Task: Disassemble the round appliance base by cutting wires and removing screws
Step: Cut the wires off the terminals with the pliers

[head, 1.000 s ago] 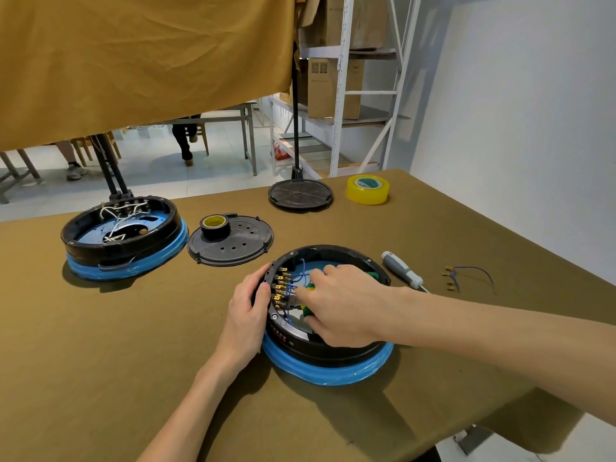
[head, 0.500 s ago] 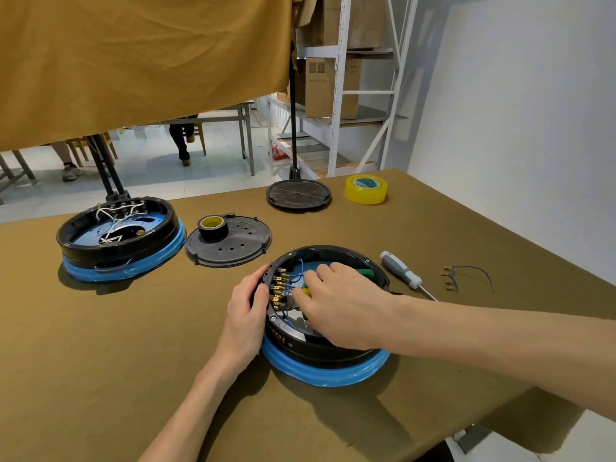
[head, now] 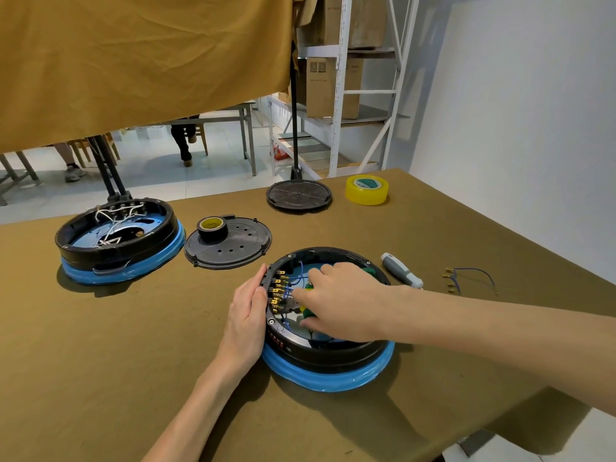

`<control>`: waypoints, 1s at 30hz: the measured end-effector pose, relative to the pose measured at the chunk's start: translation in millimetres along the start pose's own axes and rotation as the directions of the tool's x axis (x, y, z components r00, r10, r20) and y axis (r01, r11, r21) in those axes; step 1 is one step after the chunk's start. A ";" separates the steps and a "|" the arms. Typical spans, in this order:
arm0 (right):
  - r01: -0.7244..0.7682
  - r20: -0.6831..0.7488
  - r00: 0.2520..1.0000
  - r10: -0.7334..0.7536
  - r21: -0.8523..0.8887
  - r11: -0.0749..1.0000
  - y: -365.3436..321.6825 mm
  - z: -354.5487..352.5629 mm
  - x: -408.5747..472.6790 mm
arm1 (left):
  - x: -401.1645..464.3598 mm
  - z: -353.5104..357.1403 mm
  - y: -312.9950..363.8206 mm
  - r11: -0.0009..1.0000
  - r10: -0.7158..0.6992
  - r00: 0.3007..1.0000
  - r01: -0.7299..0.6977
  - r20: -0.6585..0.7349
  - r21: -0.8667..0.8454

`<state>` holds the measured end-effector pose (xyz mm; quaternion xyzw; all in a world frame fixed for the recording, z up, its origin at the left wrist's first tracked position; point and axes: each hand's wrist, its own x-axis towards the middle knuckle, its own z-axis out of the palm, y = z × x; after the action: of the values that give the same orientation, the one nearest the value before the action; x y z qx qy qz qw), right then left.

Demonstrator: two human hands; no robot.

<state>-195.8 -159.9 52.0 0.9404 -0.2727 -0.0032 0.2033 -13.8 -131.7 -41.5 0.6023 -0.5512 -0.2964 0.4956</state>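
A round black appliance base with a blue rim lies open near the table's front. Inside it are blue wires and a row of brass terminals at its left wall. My left hand rests flat against the base's left outer wall. My right hand reaches into the base and grips a green-and-yellow-handled cutter, whose jaws sit by the terminals. The cutter's tip is mostly hidden by my fingers.
A second open base with white wires stands at the left. A black cover plate carries a roll of black tape. A grey screwdriver, cut blue wires, yellow tape and a lamp stand foot lie beyond.
My right hand has shifted slightly inside the base by the terminals. The left hand stays against the base's wall.
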 end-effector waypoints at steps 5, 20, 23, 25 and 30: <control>0.101 -0.061 0.992 -0.107 -0.096 0.990 5.3 10.5 -6.2 | 0.9 0.6 -0.2 1.000 0.003 1.000 -0.003 -0.004 -0.009; 0.072 -0.041 0.997 -0.068 0.106 0.992 18.2 22.5 -10.6 | 0.5 -0.6 1.8 1.000 0.005 1.000 -0.005 -0.015 -0.025; 0.080 -0.056 0.996 -0.073 0.126 0.989 20.2 23.6 -11.4 | 1.1 -0.6 0.0 1.000 0.010 1.000 -0.010 -0.012 -0.010; 0.146 -0.079 0.986 -0.144 0.021 0.989 23.8 24.2 -10.6 | 1.5 -0.4 -1.3 1.000 0.015 1.000 -0.015 -0.016 0.002; 0.190 -0.059 0.980 -0.190 -0.016 0.982 29.1 15.6 -5.3 | 2.9 -0.4 -4.8 1.000 0.009 1.000 -0.008 -0.020 0.028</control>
<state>-217.1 -185.5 48.3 0.9607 -0.1755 0.0043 0.2152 -11.0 -134.9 -45.2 0.6097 -0.5530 -0.2805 0.4938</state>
